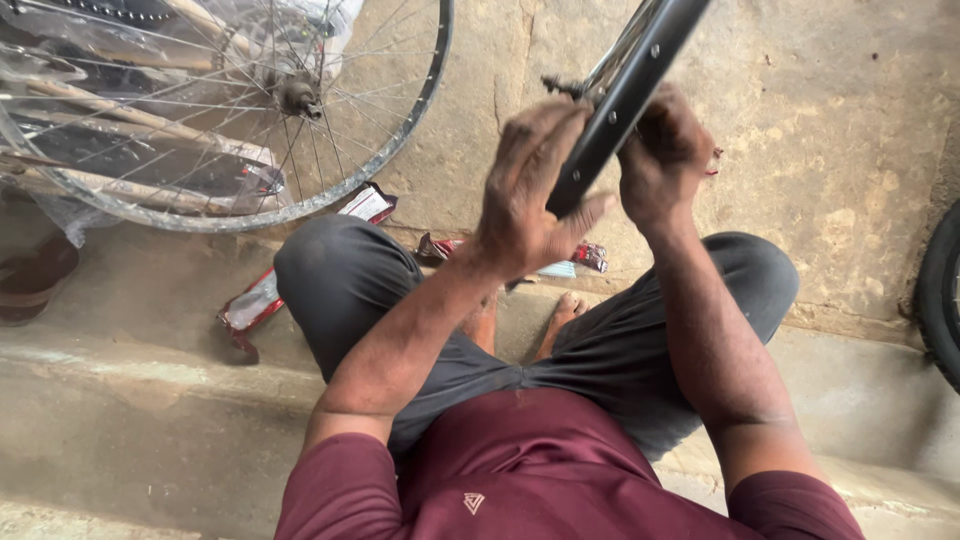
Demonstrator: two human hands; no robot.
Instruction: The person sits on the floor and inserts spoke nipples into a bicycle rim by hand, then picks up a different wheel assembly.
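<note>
Fingers (535, 130) of the left hand (530, 205) curl over the lower end of a black rim (625, 95), thumb pressed along its underside, so that hand is clamped on it. On the other side the right hand (662, 160) wraps the same rim, its fingers folded tight around the edge. The rim slants up toward the top of the view, held above the person's knees, with a small bolt (562, 86) sticking out near the left fingertips.

Below the hands, on the concrete floor (850, 130), lie crumpled wrappers: a red-and-white one (368, 203) just beside the left knee, a longer red one (250, 305) lower left, and a red-and-pale one (580, 260) between the knees, partly hidden by the left wrist. Bare feet (560, 315) show under the forearms.

At upper left a spoked wheel (230, 110) leans over parts wrapped in clear plastic (60, 60). A sandal (35, 280) sits at the left edge, and a black tyre (940, 290) cuts in at the right edge.
</note>
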